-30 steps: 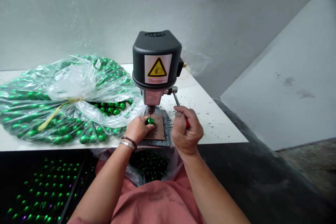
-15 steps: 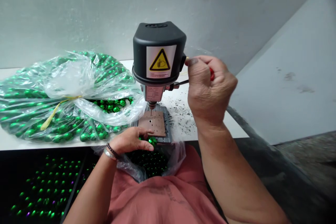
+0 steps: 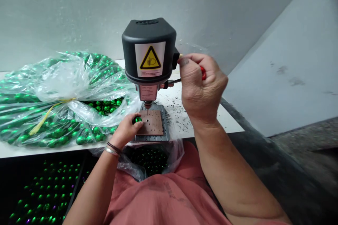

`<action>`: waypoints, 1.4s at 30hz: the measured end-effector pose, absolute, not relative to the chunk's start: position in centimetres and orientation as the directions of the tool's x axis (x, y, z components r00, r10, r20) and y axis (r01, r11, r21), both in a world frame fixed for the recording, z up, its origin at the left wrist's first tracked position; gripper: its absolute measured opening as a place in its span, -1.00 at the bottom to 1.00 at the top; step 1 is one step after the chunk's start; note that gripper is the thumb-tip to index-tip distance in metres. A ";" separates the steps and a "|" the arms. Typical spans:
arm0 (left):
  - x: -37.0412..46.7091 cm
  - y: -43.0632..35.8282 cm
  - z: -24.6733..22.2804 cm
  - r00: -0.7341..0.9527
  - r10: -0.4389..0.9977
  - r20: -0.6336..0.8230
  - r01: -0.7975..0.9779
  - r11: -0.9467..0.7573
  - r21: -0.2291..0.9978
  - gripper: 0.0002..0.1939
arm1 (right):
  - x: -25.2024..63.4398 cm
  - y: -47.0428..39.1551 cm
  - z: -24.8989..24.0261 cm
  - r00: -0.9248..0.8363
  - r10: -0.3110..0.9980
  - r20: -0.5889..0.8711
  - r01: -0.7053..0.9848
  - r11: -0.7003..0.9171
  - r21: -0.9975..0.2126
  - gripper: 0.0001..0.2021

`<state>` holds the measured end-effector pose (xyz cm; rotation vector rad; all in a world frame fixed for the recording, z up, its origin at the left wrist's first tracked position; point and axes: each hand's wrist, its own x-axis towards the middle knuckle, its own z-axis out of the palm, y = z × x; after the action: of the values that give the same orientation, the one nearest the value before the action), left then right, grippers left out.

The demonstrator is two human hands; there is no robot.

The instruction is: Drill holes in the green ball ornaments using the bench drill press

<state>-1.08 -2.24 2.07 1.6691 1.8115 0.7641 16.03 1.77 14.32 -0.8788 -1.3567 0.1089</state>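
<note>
A black drill press (image 3: pixel 149 49) with a yellow warning triangle stands on the white table. Its thin bit points down over a brown board (image 3: pixel 154 126) that has a small hole and dark specks. My left hand (image 3: pixel 126 128) pinches a shiny green ball (image 3: pixel 137 119) at the board's left edge, beside the bit. My right hand (image 3: pixel 202 88) is closed round the red-knobbed lever (image 3: pixel 203 73) at the drill press's right side, thumb near the black switch box.
A clear plastic bag (image 3: pixel 63 81) of green balls, tied with yellow string, covers the table's left. An open bag (image 3: pixel 175 154) of green balls lies at my lap. More green balls (image 3: pixel 47 190) show at lower left. Dark shavings litter the white table (image 3: pixel 224 123).
My left hand has moved up from the bag at my lap to the board's left edge with a green ball. My right hand stays on the lever. The view has shifted slightly.
</note>
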 end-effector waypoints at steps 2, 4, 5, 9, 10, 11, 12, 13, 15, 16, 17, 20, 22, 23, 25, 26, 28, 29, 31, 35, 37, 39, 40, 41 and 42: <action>-0.9 -2.4 1.0 -0.006 0.989 0.148 0.803 -0.083 0.590 -0.65 | 16.0 1.6 14.3 0.265 0.548 0.793 0.399 0.687 -0.608 -0.88; -0.8 -2.7 -0.1 0.054 0.961 0.271 0.872 -0.178 0.456 -0.64 | 16.1 1.5 14.3 0.265 0.546 0.795 0.389 0.694 -0.606 -0.88; -0.7 -2.8 -0.6 0.075 0.951 0.299 0.892 -0.198 0.407 -0.64 | 16.1 1.4 14.3 0.263 0.546 0.796 0.387 0.696 -0.605 -0.88; -0.8 -3.7 -1.1 0.131 0.946 0.297 0.915 -0.231 0.331 -0.58 | 16.1 1.2 14.2 0.258 0.550 0.794 0.398 0.689 -0.606 -0.87; -0.9 -3.9 -1.0 0.143 0.950 0.278 0.909 -0.238 0.343 -0.57 | 16.1 1.2 14.2 0.256 0.549 0.795 0.400 0.689 -0.605 -0.87; -1.0 -4.0 -0.7 0.153 0.955 0.256 0.901 -0.241 0.361 -0.55 | 16.2 1.2 14.2 0.255 0.546 0.798 0.400 0.692 -0.601 -0.87; -1.1 -4.2 -0.4 0.159 0.960 0.228 0.893 -0.238 0.381 -0.54 | 16.2 1.2 14.1 0.254 0.541 0.802 0.399 0.697 -0.597 -0.87; -1.2 -4.2 0.0 0.159 0.967 0.198 0.887 -0.228 0.402 -0.54 | 16.2 1.2 14.0 0.254 0.536 0.805 0.397 0.702 -0.592 -0.87; -1.5 -4.2 0.9 0.131 0.983 0.129 0.876 -0.176 0.449 -0.55 | 16.2 1.3 13.9 0.253 0.524 0.813 0.399 0.709 -0.582 -0.88; -1.6 -4.1 1.3 0.110 0.990 0.089 0.867 -0.139 0.478 -0.56 | 16.2 1.3 13.8 0.251 0.519 0.817 0.405 0.710 -0.576 -0.88; -1.7 -4.0 1.7 0.090 0.995 0.046 0.854 -0.101 0.510 -0.57 | 16.2 1.3 13.8 0.249 0.514 0.821 0.412 0.711 -0.570 -0.88; -1.7 -3.2 2.7 0.041 0.998 -0.045 0.803 -0.006 0.595 -0.55 | 16.3 1.5 13.9 0.235 0.513 0.826 0.439 0.702 -0.561 -0.86; -1.5 -2.6 3.0 0.006 0.998 -0.063 0.779 0.035 0.626 -0.53 | 16.4 1.9 14.5 0.215 0.545 0.810 0.445 0.684 -0.578 -0.83; -1.4 -2.2 3.0 -0.011 0.998 -0.066 0.767 0.051 0.640 -0.53 | 16.5 2.2 14.8 0.205 0.568 0.797 0.444 0.672 -0.593 -0.81; -1.1 -1.7 2.8 -0.028 0.997 -0.071 0.747 0.069 0.661 -0.57 | 16.6 2.9 15.8 0.180 0.626 0.759 0.440 0.639 -0.631 -0.78; -1.0 -1.4 2.7 -0.032 0.997 -0.070 0.743 0.071 0.666 -0.59 | 16.7 3.3 16.3 0.166 0.650 0.741 0.440 0.624 -0.646 -0.77; -0.9 -1.0 2.4 -0.031 0.997 -0.066 0.749 0.066 0.660 -0.64 | 16.7 4.3 17.2 0.151 0.683 0.715 0.452 0.596 -0.664 -0.72; -0.9 -0.9 2.3 -0.027 0.998 -0.065 0.755 0.063 0.652 -0.65 | 16.7 4.8 17.6 0.150 0.692 0.706 0.462 0.582 -0.669 -0.69; -0.9 -0.7 2.2 -0.024 0.997 -0.072 0.756 0.065 0.651 -0.66 | 16.7 5.8 18.1 0.162 0.699 0.696 0.477 0.562 -0.676 -0.63; -0.6 -0.4 2.1 -0.034 0.995 -0.094 0.725 0.090 0.683 -0.63 | 16.6 6.9 18.4 0.160 0.737 0.657 0.473 0.527 -0.706 -0.61; -0.4 -0.2 2.1 -0.036 0.995 -0.093 0.723 0.090 0.685 -0.62 | 16.5 7.1 18.5 0.161 0.751 0.641 0.475 0.510 -0.717 -0.60; -0.1 -0.1 1.9 -0.032 0.995 -0.095 0.739 0.087 0.668 -0.59 | 16.5 7.1 18.5 0.162 0.750 0.641 0.482 0.507 -0.714 -0.59; 0.1 0.0 1.9 -0.028 0.995 -0.093 0.748 0.083 0.658 -0.57 | 16.5 7.1 18.5 0.162 0.748 0.643 0.486 0.507 -0.712 -0.59; 0.2 0.0 1.8 -0.026 0.996 -0.088 0.760 0.077 0.645 -0.55 | 16.5 7.0 18.6 0.163 0.746 0.646 0.491 0.506 -0.709 -0.59; 0.4 0.1 1.7 -0.027 0.997 -0.076 0.772 0.069 0.632 -0.54 | 16.5 7.1 18.6 0.162 0.746 0.646 0.493 0.506 -0.708 -0.58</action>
<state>0.38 0.08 1.72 1.7526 1.8507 0.5850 16.52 7.05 18.57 -1.1306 -1.4870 0.2508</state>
